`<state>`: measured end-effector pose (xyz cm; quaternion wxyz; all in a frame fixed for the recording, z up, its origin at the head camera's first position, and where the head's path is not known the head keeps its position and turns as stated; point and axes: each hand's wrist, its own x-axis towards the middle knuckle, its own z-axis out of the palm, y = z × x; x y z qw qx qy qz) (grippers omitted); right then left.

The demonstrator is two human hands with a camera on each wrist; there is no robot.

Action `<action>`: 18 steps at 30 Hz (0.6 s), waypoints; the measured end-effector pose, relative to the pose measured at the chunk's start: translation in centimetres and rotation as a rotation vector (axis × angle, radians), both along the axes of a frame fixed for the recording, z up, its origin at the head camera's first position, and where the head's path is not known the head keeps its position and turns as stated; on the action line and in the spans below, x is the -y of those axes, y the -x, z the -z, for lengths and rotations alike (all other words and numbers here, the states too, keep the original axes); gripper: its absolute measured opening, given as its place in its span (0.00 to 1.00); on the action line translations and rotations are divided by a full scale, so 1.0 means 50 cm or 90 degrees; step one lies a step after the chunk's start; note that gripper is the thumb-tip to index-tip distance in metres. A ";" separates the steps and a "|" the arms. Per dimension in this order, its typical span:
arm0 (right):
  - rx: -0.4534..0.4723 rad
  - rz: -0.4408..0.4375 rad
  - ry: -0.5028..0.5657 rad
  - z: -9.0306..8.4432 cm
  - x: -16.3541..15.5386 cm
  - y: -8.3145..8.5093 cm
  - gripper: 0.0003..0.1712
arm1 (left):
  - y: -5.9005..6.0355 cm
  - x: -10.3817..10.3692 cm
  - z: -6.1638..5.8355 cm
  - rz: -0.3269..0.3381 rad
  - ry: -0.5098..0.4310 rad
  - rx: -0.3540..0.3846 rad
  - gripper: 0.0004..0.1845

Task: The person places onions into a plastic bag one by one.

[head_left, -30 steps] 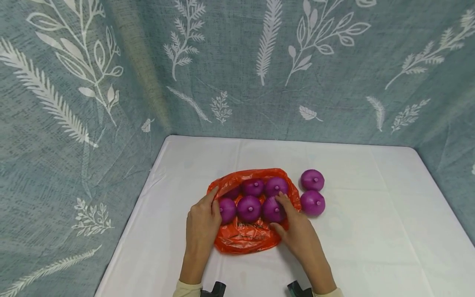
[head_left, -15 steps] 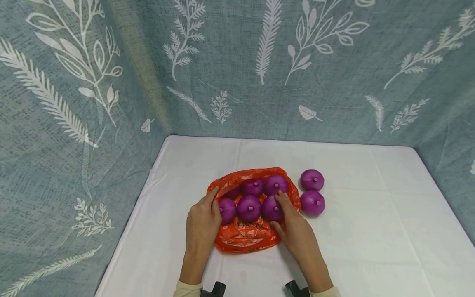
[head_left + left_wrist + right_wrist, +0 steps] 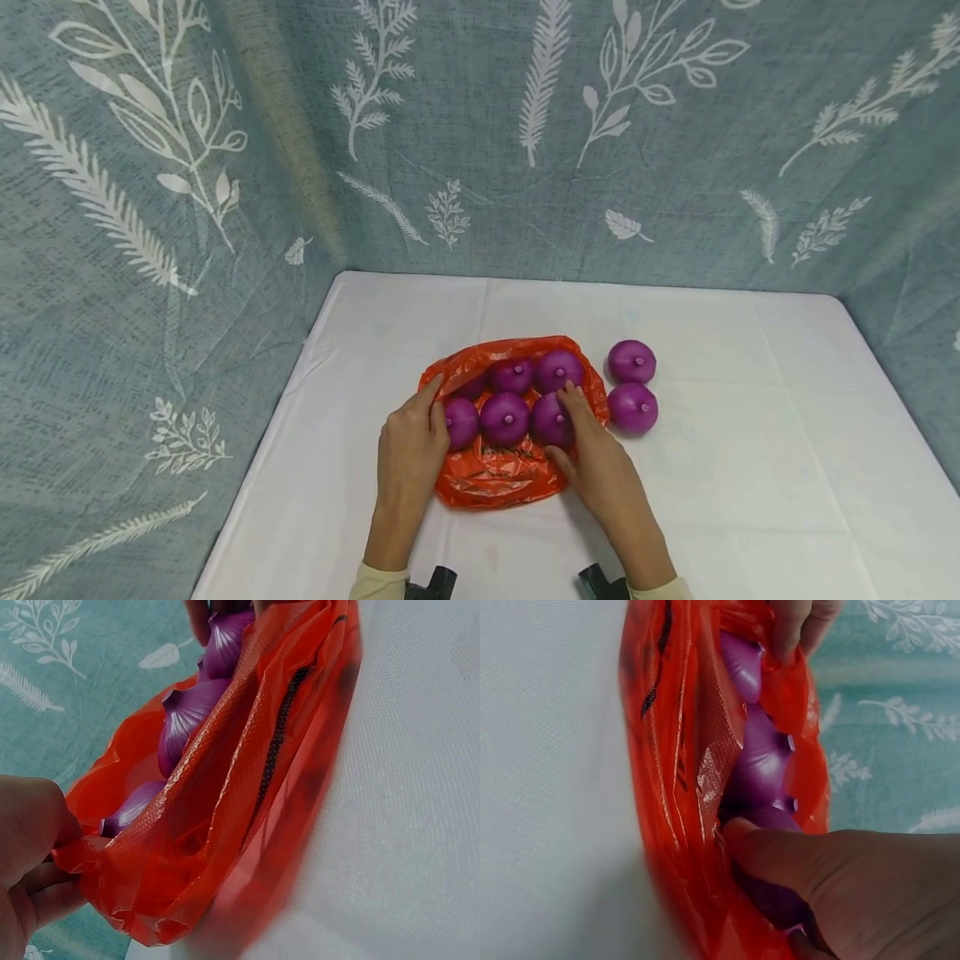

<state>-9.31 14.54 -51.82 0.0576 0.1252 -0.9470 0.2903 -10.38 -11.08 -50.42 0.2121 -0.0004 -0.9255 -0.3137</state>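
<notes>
A red plastic bag [image 3: 498, 485] lies on the table with its mouth spread, and several purple onions [image 3: 505, 420] sit inside in two rows. At the bag's left side, my left hand [image 3: 411, 446] pinches the rim; the left wrist view shows the thin plastic [image 3: 90, 855] between thumb and fingers. With my right hand [image 3: 606, 467] I grip the front right onion [image 3: 550, 421], thumb on its near side, fingers over its far side. That thumb [image 3: 769, 851] reaches inside the bag in the right wrist view. Part of the held onion is hidden by the hand.
Two more purple onions stand just right of the bag, a far one [image 3: 632, 362] and a near one [image 3: 632, 409]. A white cloth [image 3: 750, 467] covers the table. Blue-green curtains [image 3: 480, 150] with white leaf prints hang behind and at both sides.
My right hand has shifted very slightly left and inward at the front right onion. The left hand, the bag and the other onions stay where they were.
</notes>
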 end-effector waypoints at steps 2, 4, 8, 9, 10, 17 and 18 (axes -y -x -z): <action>-0.009 -0.005 0.017 -0.003 -0.003 0.000 0.49 | 0.000 0.000 0.000 0.000 0.000 0.001 0.19; -0.021 -0.007 0.034 -0.007 -0.006 0.001 0.48 | 0.001 0.000 0.001 0.000 0.001 0.001 0.19; -0.042 -0.002 0.064 -0.015 -0.014 0.004 0.46 | 0.001 0.000 0.001 -0.001 0.001 0.000 0.19; -0.047 0.002 0.070 -0.017 -0.017 0.004 0.46 | 0.000 0.000 0.001 -0.001 0.001 0.000 0.19; -0.053 0.007 0.077 -0.018 -0.020 0.005 0.45 | -0.001 0.000 0.001 -0.001 0.000 -0.001 0.19; -0.126 0.069 0.125 -0.028 -0.060 0.012 0.44 | -0.002 0.000 0.002 -0.001 -0.005 -0.001 0.20; -0.133 0.080 0.128 -0.030 -0.068 0.013 0.44 | -0.002 0.000 0.002 -0.001 -0.006 -0.002 0.19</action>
